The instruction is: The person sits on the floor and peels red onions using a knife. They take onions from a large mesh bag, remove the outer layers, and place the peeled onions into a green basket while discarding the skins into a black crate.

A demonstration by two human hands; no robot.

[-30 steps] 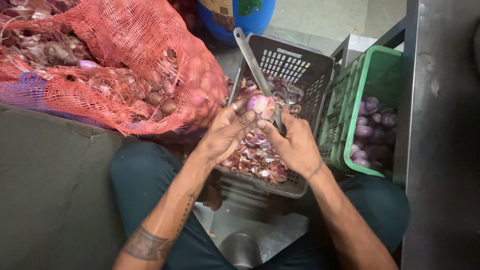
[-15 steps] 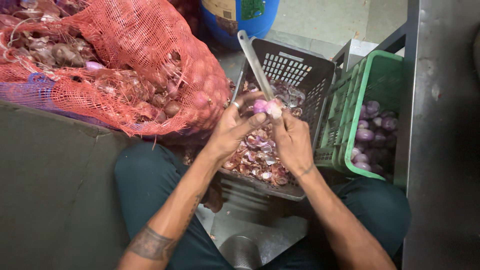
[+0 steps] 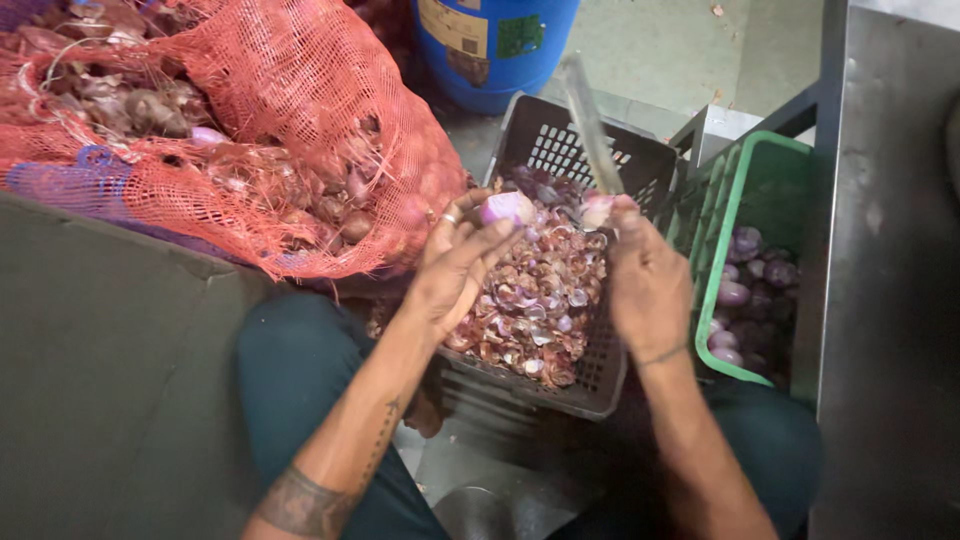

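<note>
**A:** Where's the onion point(image 3: 508, 208) right now?

**B:** Over the far half of the grey crate point(image 3: 640, 165), pinched at the fingertips of the left hand point(image 3: 455, 262). It looks half peeled, pale purple. The fingers curl round it, thumb on the near side.

**A:** And the other hand?

**B:** The right hand point(image 3: 645, 285) is closed round the grip of a knife point(image 3: 588, 125), also above the crate, just right of the onion. The blade points up and away toward the crate's far wall and is blurred, so I can't tell where its edge faces. Something pale and pinkish sits at the top of that fist, perhaps a strip of skin; I can't be sure.

**A:** What might go wrong?

**B:** I'd judge the blade the main worry: it is close to the left fingertips, and a slick peeled onion could slip under the cut and bring the edge onto a finger. A dropped onion would land among the peels point(image 3: 535, 300) heaped in the crate and need fishing out.

**A:** Anything beside the crate?

**B:** To its right, touching it, a green crate point(image 3: 752, 160) with peeled onions point(image 3: 735, 292) inside. To its left, the red mesh sack point(image 3: 290, 110) of unpeeled ones bulges against it. Beyond it stands a blue barrel point(image 3: 500, 50).
</note>
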